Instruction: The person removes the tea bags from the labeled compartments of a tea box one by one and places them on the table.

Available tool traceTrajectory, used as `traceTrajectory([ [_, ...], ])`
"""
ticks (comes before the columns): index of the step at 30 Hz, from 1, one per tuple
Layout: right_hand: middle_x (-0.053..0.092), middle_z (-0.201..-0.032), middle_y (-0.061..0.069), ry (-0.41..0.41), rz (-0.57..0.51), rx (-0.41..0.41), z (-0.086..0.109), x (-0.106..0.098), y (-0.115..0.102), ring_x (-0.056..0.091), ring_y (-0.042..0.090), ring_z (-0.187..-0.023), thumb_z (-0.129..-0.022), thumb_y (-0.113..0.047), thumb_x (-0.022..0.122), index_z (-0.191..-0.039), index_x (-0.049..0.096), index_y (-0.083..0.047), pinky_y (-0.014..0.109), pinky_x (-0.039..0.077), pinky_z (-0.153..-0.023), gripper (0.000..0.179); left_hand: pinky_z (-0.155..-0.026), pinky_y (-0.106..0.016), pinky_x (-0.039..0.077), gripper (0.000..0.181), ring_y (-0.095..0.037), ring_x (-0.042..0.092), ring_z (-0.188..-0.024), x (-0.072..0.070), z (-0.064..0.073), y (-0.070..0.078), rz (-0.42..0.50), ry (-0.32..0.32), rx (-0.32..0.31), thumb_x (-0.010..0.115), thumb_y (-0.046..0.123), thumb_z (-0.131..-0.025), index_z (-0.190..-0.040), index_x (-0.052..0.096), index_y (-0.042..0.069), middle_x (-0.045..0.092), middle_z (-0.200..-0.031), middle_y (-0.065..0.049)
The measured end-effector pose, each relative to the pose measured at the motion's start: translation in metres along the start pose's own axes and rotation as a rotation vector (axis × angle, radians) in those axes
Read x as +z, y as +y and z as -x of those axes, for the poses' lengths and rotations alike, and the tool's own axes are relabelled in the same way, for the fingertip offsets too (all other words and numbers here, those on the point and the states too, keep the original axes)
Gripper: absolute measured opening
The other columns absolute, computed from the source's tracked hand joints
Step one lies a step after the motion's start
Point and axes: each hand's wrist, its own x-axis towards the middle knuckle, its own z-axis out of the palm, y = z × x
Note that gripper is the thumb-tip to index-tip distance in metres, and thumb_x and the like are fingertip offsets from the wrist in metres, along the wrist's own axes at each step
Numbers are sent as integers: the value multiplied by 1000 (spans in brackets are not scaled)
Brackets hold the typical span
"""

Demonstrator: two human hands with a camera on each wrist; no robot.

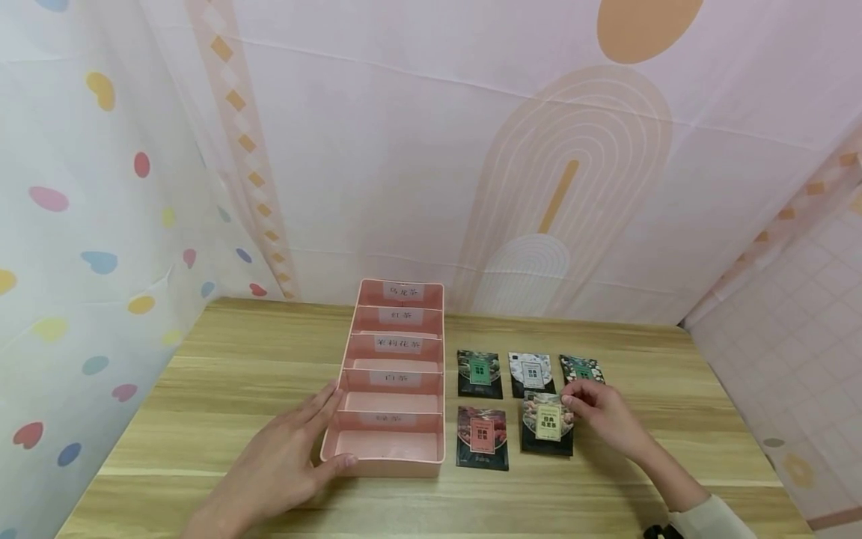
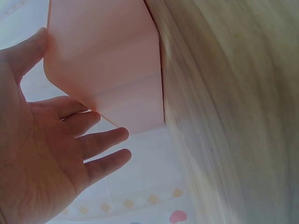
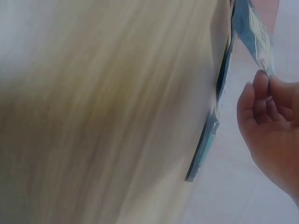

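A pink box [image 1: 385,469] with several labelled compartments in a row stands mid-table. At its near left corner rests my left hand [image 1: 274,460], thumb on the front rim and fingers along the side; the left wrist view shows these fingers [image 2: 105,140] spread and fairly straight against the box. My right hand [image 1: 609,421] pinches the upper right corner of a tea sachet with a yellow label [image 1: 548,424] between thumb and forefinger. In the right wrist view this sachet [image 3: 252,32] tilts up, its pinched corner raised.
Right of the box lie a red-labelled sachet [image 1: 483,440], a green-labelled one [image 1: 480,374] and a white one [image 1: 530,372]. A dark floral sachet [image 1: 579,367] is partly behind my right hand. Patterned cloth [image 1: 404,150] hangs along the back and sides of the wooden table [image 1: 269,344].
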Motion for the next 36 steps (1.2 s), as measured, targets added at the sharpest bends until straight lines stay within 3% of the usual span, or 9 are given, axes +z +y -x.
traceTrajectory([
  [12, 65, -93, 6, -110, 3, 24, -1, 0, 10, 58, 9, -76, -103, -2, 63, -104, 69, 0, 24, 54, -65, 7, -104, -59, 51, 87, -38, 54, -139, 1, 1, 0, -4, 6, 14, 74, 57, -92, -153, 51, -2, 46, -161, -17],
  [36, 64, -82, -3, -117, 168, 31, -8, 8, 22, 54, 8, -68, -102, -10, 67, -98, 72, -9, 25, 46, -58, 7, -105, -59, 50, 88, -37, 55, -138, 1, 1, -1, 7, 4, 6, 75, 55, -91, -153, 50, -2, 45, -161, -17],
])
